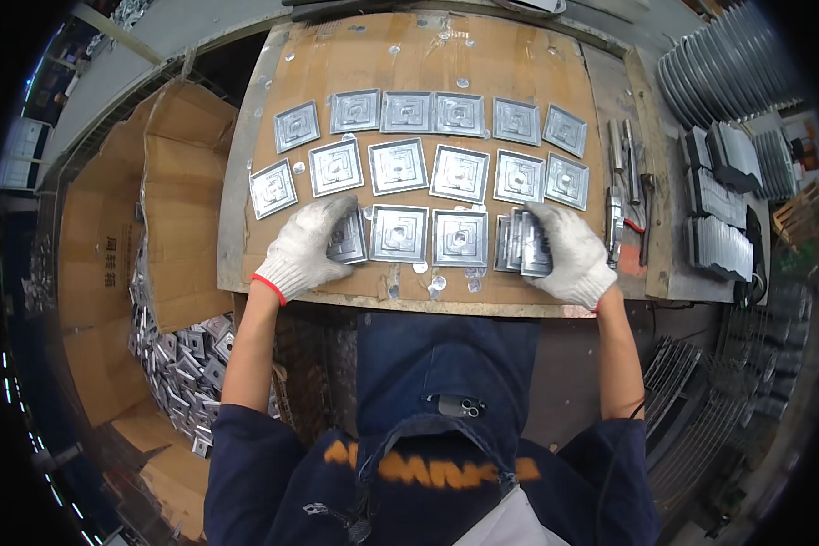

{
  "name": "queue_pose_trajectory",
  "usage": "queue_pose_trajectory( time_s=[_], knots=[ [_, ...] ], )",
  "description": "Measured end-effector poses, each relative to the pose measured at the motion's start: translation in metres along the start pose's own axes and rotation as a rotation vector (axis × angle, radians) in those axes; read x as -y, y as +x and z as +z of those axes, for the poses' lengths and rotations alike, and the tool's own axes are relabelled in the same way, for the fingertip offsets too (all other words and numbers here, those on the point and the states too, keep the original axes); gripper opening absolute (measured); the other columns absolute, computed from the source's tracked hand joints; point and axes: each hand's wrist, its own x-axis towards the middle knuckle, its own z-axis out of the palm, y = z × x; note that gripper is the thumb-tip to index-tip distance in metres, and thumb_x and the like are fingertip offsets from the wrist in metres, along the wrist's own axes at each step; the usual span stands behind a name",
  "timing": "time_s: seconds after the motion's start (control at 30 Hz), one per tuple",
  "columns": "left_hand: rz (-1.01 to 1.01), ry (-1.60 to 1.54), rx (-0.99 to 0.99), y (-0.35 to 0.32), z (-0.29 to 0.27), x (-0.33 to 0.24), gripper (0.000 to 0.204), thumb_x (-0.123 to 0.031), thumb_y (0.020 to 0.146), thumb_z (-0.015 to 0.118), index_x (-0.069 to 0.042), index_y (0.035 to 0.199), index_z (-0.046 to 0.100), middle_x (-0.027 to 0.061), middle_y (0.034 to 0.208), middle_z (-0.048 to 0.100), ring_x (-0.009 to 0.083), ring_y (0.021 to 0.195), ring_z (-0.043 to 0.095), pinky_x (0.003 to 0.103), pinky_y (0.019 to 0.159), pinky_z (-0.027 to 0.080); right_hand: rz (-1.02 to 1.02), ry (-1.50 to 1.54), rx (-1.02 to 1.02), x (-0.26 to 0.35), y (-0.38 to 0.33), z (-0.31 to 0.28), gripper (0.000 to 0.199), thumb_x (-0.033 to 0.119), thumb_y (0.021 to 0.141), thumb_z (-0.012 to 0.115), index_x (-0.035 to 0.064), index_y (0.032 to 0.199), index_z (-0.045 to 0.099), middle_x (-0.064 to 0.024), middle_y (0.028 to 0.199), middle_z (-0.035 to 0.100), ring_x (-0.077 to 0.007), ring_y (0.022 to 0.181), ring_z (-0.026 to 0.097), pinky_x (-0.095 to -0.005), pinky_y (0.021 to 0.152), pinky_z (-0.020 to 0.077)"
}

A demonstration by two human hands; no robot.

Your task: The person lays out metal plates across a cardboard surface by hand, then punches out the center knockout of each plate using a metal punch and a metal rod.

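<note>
Square grey metal plates with raised rims and a stepped square pattern lie in three rows on the cardboard-covered table. My left hand [305, 247], in a white knit glove with a red cuff, grips the leftmost plate [348, 240] of the near row, fingers at its far edge and thumb at its near one. At the right end of that row, my gloved right hand [570, 255] is closed round the side of a few tilted, overlapping plates [517, 242]; the palm hides part of them. Between the hands two plates lie flat, a left one [399, 235] and a right one [460, 238].
A cardboard box [187, 209] stands left of the table, with a heap of small metal parts [191, 373] beside and below it. Hand tools [630, 182] lie along the right side. Stacked plates [721, 246] and round ribbed metal pieces [723, 64] stand farther right.
</note>
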Motion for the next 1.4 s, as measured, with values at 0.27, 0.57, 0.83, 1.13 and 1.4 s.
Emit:
queue_pose_trajectory(
  time_s=[0.27,0.57,0.83,1.13,1.4],
  knots=[
    [-0.065,-0.004,-0.088,-0.028,-0.024,0.032,0.091,-0.018,0.067,0.088,-0.006,0.151,0.055,0.0175,0.139,0.069,0.0365,0.132,0.064,0.045,0.117,0.05,0.058,-0.11,-0.085,-0.053,-0.033,-0.018,0.095,0.025,0.068,0.092,0.0067,0.15,0.05,-0.02,0.14,0.063,-0.0407,0.131,0.059,-0.0481,0.114,0.0476],
    [-0.209,0.017,-0.026,-0.055,-0.027,0.048,0.093,-0.016,0.066,0.085,-0.006,0.153,0.055,0.0224,0.147,0.063,0.0389,0.138,0.059,0.044,0.12,0.049,0.055,-0.095,-0.005,-0.051,-0.036,-0.007,0.11,0.022,0.057,0.099,0.0085,0.153,0.047,-0.019,0.136,0.063,-0.0412,0.129,0.059,-0.0481,0.113,0.0479],
    [-0.397,-0.19,-0.229,-0.085,-0.044,0.054,0.095,-0.015,0.062,0.093,-0.008,0.15,0.057,0.019,0.141,0.066,0.0353,0.133,0.064,0.042,0.116,0.052,0.112,-0.07,-0.037,-0.047,-0.038,-0.012,0.112,0.022,0.057,0.1,0.0073,0.154,0.047,-0.0179,0.139,0.062,-0.0391,0.133,0.058,-0.0478,0.115,0.0477],
    [-0.381,-0.491,-0.846,-0.01,-0.044,0.043,0.108,-0.008,0.065,0.096,-0.006,0.161,0.047,0.0154,0.148,0.063,0.0263,0.131,0.064,0.039,0.113,0.054,0.019,-0.008,-0.203,-0.027,0.032,-0.032,0.111,0.023,0.058,0.099,0.0063,0.155,0.047,-0.0184,0.136,0.064,-0.0392,0.131,0.061,-0.047,0.114,0.0497],
    [-0.249,-0.124,-0.276,0.158,-0.113,0.116,0.103,-0.036,0.064,0.091,-0.012,0.158,0.054,0.0193,0.152,0.063,0.0334,0.14,0.062,0.04,0.121,0.048,-0.049,0.032,-0.069,0.047,0.232,-0.05,0.108,0.045,0.069,0.093,0.0066,0.157,0.046,-0.0211,0.146,0.061,-0.0373,0.138,0.059,-0.0436,0.117,0.0488]
  ],
)
